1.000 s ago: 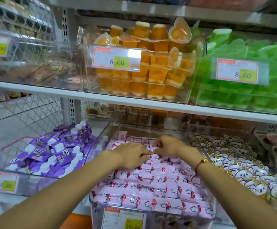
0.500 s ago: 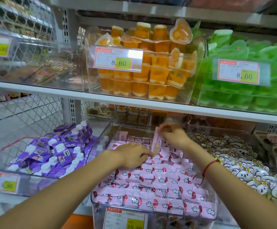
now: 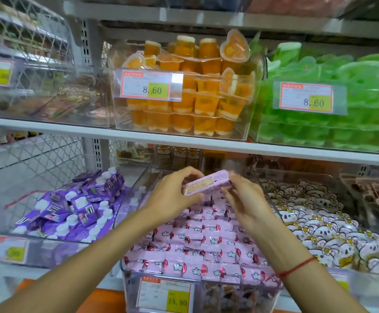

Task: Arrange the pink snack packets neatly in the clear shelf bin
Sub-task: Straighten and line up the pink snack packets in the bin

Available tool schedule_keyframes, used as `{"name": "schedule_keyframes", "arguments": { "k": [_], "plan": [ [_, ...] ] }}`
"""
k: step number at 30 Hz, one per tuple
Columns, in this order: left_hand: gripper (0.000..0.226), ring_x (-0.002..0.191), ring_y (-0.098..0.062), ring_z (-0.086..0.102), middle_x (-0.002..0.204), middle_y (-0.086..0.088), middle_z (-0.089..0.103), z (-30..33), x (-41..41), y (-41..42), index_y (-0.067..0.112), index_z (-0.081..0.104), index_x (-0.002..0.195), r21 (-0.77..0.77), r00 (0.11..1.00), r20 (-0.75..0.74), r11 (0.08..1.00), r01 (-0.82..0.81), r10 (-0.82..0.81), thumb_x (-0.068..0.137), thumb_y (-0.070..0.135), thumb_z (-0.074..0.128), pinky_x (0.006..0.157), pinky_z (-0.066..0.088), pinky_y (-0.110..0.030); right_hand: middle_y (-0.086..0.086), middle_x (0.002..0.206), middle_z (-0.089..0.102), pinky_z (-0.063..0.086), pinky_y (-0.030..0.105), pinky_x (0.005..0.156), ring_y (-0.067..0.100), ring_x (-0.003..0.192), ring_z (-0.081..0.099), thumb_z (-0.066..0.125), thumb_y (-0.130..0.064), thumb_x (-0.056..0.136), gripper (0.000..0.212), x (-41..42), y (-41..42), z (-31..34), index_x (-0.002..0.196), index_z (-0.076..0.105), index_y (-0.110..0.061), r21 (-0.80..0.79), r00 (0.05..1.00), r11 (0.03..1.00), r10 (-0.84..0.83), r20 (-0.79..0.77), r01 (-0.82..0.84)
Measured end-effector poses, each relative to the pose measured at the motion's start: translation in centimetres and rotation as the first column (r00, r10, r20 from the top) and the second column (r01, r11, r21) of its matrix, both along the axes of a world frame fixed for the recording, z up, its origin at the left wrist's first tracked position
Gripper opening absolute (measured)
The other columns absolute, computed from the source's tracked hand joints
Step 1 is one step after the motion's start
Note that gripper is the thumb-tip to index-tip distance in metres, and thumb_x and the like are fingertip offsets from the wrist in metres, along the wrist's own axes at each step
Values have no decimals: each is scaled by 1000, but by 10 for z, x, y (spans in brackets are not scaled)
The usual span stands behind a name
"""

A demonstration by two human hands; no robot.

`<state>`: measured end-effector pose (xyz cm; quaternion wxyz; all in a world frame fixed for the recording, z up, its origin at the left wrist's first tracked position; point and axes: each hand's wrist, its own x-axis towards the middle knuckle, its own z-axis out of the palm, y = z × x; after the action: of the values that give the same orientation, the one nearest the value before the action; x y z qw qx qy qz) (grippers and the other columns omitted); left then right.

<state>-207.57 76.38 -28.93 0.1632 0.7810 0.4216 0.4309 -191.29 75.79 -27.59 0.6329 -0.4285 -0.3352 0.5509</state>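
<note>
A clear shelf bin (image 3: 127, 280) on the lower shelf holds several rows of pink snack packets (image 3: 197, 247) with cloud prints. Above the back of the bin I hold one pink snack packet (image 3: 206, 184) lifted, turned with its back label toward me. My left hand (image 3: 172, 195) grips its left end with curled fingers. My right hand (image 3: 244, 199) pinches its right end. A red string is tied round my right wrist.
Left of the bin stands a bin of purple pouches (image 3: 75, 206), right of it a bin of white koala-print packets (image 3: 319, 224). The shelf above (image 3: 184, 144) carries orange jelly cups (image 3: 184, 98) and green packs (image 3: 333, 102). A price tag (image 3: 165, 295) reads 15.80.
My right hand picked one pink packet out of the back of the bin and raised it. My left hand left the packets and took the packet's left end.
</note>
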Motion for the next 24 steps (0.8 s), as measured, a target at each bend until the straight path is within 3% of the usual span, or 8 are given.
{"name": "schedule_keyframes", "arguments": {
  "k": [3,6,9,12,14,17,22,24],
  "plan": [
    [28,84,-1,65,107,6,68,3,-6,-4,22,62,115,-250,983,183,965,78,-32,87,17,66,73,51,-15,7,87,66,58,23,73,13,77,63,54,-20,95,27,1,-7,1,113,59,-1,3,997,999,49,54,-50],
    [31,74,-7,63,102,-2,72,8,-9,-9,16,67,113,-653,903,413,730,202,119,93,36,55,59,48,-12,-7,102,59,44,40,100,13,98,60,51,-44,93,29,1,-8,-3,114,48,-24,75,902,997,-32,431,-1],
    [33,81,-13,64,101,-8,73,13,-10,-9,11,70,102,-735,819,543,576,358,184,89,39,58,67,53,-20,-13,114,57,41,38,103,11,112,56,53,-47,91,43,-1,-9,-7,129,39,-31,129,851,983,48,522,-134],
    [29,72,-10,66,99,-6,73,16,-11,-10,13,70,101,-752,816,554,520,406,164,88,37,60,64,55,-20,-12,104,68,49,29,92,7,99,65,56,-34,93,35,-4,-10,-11,124,50,-20,115,877,957,191,442,-266],
    [33,74,-11,67,103,-7,72,16,-12,-11,13,67,107,-761,828,544,494,419,137,90,39,56,66,56,-21,-6,100,72,51,27,88,9,96,67,60,-27,91,32,-4,-8,-15,120,56,-16,168,892,956,150,427,-242],
    [44,81,-14,68,102,-7,72,17,-14,-12,12,65,113,-742,834,541,528,413,108,91,47,51,70,59,-25,-10,84,72,53,19,74,9,83,69,66,-23,87,33,-5,-6,-19,116,57,-11,226,929,959,82,360,-172],
    [31,100,-16,66,109,-5,69,18,-15,-11,19,64,115,-567,934,349,811,141,81,85,25,69,89,55,-33,4,100,72,54,15,67,9,78,71,72,-22,81,46,-4,-4,-18,120,51,-8,194,973,976,54,223,-99],
    [27,99,-18,65,105,-3,68,16,-14,-11,22,63,109,-409,946,297,912,6,127,83,20,71,89,54,-33,4,105,69,52,17,70,12,89,69,72,-27,81,50,-3,-4,-20,121,47,-10,207,926,977,-28,377,-55]
  ]
}}
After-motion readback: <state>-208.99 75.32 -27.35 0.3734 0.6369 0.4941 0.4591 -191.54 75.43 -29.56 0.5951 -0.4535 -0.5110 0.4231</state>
